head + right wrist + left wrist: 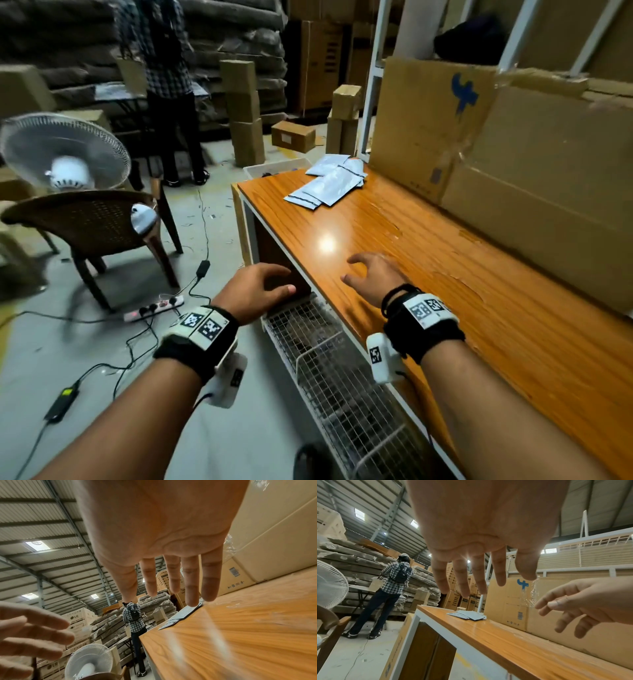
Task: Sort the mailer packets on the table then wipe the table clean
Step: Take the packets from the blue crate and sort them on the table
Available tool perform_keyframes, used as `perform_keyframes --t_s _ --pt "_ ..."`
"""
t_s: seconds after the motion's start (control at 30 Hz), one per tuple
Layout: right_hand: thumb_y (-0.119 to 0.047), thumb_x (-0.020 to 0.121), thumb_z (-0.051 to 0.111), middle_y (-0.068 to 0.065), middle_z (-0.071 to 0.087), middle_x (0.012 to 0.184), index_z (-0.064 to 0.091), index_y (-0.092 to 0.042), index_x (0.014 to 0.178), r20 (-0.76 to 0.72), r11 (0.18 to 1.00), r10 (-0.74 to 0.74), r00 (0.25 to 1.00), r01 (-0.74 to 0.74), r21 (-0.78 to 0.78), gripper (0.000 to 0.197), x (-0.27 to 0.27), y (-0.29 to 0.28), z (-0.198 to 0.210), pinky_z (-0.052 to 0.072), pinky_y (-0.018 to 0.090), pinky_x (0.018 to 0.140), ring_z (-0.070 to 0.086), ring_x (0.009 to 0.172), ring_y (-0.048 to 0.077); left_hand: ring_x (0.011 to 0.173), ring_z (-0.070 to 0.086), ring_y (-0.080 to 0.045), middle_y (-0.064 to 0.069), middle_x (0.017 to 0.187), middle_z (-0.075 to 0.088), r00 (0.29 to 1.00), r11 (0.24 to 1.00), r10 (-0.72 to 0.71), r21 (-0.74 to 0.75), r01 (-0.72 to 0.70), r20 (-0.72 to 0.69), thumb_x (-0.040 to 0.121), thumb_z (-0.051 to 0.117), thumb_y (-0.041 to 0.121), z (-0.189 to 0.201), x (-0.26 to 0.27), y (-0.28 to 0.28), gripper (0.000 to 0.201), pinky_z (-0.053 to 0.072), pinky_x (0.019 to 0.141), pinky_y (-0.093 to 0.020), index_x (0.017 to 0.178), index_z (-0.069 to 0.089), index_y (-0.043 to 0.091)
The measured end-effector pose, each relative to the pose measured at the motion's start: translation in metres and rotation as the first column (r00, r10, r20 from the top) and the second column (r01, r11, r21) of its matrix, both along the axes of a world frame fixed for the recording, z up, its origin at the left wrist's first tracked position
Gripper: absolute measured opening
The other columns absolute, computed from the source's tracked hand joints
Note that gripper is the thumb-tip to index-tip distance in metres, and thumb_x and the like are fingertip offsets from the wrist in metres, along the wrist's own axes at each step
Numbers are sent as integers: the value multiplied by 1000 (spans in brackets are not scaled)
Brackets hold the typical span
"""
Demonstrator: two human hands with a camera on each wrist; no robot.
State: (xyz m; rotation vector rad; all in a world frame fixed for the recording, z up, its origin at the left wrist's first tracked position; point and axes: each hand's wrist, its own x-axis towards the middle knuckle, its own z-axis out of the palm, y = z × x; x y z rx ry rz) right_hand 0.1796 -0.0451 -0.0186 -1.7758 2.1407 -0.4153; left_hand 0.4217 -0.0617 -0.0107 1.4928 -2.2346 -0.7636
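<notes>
Head view, mailer packets (327, 185) fanned at table's (428, 274) far end, long axes slanting, left hand (255, 291) and right hand (373, 277) grips slack, empty.

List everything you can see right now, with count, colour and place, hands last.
mailer packets: loose pile, count unclear, silvery grey, far end of table
table: one, orange wood grain
cardboard boxes: two large, brown, along the table's back edge
wire basket: one, white, below the table's front edge
fan: one, white, floor left
chair: one, brown, beside fan
bystander: one, checked shirt, background
left hand: open, empty, off the table's edge
right hand: open, empty, over the table
</notes>
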Motion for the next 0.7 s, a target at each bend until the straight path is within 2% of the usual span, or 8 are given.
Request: perform_keyframes --t_s 0.07,0.17,0.27,0.37,0.5,0.57,0.63,0.7 --pt "-53 88 58 -1 45 140 51 -35 129 6 1000 -30 1000 30 -8 46 -2 -40 -9 44 37 95 48 124 21 122 51 -13 2 132 58 1000 1000 -8 21 7 14 87 65 41 -10 1 -36 44 39 100 -29 127 60 23" --pt "-51 88 59 1 44 139 50 -34 130 28 999 -51 998 51 -10 47 -4 -101 -21 44 38 96 47 125 22 122 52 -14 1 132 58 998 999 -12 31 10 54 87 65 41 -19 1 -97 45 38 98 -26 127 59 22" --pt "-48 88 60 2 46 138 52 -32 129 84 998 -64 994 66 -23 45 -7 -161 -22 43 37 99 46 126 22 124 51 -17 0 135 56 995 999 10 46 -14 99 86 65 44 -20 -3 -160 47 40 101 -33 127 59 24" --pt "-47 87 62 4 48 136 53 -30 130 80 997 -64 995 66 -26 46 -11 -222 -16 40 33 98 48 124 23 123 52 -20 -2 135 56 985 999 -14 46 6 174 85 66 47 -16 -12 -220 49 43 102 -37 127 59 24" --pt "-45 86 65 6 48 137 52 -29 131 70 996 -86 994 85 13 50 -19 -284 -14 42 32 97 50 122 24 117 57 -22 -4 129 62 982 999 -48 30 43 181 85 66 45 -5 -29 -289 47 44 94 -31 126 61 21" --pt "-45 86 64 6 46 139 50 -28 133 36 995 -91 995 90 38 52 -27 -312 -17 41 33 99 47 126 23 120 55 -20 -2 132 59 975 997 -75 28 71 209 85 66 45 -7 -42 -326 49 43 97 -31 127 60 21" --pt "-42 88 64 5 44 142 49 -26 136 6 995 -86 996 86 46 53 -34 -337 -26 37 31 102 43 130 22 125 52 -21 -3 137 56 965 993 -116 22 114 237 85 67 46 -14 -57 -360 57 42 100 -32 134 54 21" --pt "-41 89 63 4 40 147 47 -27 138 -22 995 -71 997 73 69 54 -41 -361 -34 33 30 107 38 135 21 129 47 -26 -6 143 49 951 984 -176 34 173 254 84 68 44 -19 -74 -391 75 40 100 -32 147 35 21"
